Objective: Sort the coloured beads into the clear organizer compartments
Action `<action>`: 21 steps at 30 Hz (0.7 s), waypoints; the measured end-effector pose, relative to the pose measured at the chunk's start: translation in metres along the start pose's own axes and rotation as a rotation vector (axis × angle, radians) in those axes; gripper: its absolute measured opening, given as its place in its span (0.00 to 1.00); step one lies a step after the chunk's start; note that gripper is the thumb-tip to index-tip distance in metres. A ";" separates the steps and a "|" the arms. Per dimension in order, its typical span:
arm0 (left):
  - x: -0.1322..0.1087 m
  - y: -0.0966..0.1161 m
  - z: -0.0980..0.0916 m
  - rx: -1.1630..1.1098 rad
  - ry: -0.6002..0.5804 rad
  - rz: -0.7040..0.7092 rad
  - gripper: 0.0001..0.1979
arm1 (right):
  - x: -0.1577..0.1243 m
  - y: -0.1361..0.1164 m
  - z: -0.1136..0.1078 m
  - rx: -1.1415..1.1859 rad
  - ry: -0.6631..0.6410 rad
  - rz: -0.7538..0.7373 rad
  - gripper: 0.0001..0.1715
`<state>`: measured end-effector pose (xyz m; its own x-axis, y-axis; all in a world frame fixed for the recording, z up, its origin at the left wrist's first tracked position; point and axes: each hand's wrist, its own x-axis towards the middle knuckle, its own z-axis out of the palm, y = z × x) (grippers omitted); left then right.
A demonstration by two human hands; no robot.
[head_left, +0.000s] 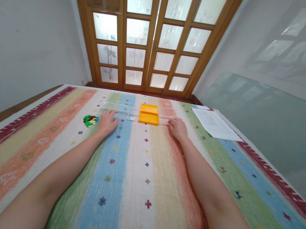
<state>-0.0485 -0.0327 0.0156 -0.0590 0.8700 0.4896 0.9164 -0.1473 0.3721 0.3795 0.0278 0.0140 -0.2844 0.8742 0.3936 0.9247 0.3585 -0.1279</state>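
Observation:
Both my arms stretch far out over a striped, multicoloured cloth (136, 174). My left hand (107, 121) lies palm down, fingers curled onto the near left edge of a clear plastic tray (118, 110). My right hand (178, 129) rests at the tray's right end, fingers bent on its rim. An orange lidless box (149, 114) sits in the middle of the clear tray, between my hands. A small heap of coloured building bricks (90, 120) lies on the cloth just left of my left hand, apart from it.
A white printed sheet (213, 123) lies at the far right of the table. A glass pane (272, 123) leans along the right wall. Wooden doors (155, 36) with frosted panes stand behind the table's far edge.

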 end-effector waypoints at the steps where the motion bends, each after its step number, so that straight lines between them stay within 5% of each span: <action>1: 0.001 -0.005 -0.001 0.033 0.013 -0.019 0.22 | 0.000 -0.001 0.000 -0.016 -0.012 -0.007 0.13; 11: 0.004 -0.020 0.001 0.123 -0.024 -0.028 0.22 | -0.003 -0.018 -0.009 -0.070 -0.030 -0.010 0.14; 21: 0.002 -0.021 0.006 0.132 -0.056 -0.014 0.23 | -0.004 -0.055 -0.008 -0.011 -0.066 -0.176 0.18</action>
<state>-0.0657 -0.0252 0.0035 -0.0536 0.8968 0.4392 0.9601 -0.0747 0.2696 0.3319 0.0021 0.0272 -0.4577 0.8180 0.3485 0.8618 0.5045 -0.0524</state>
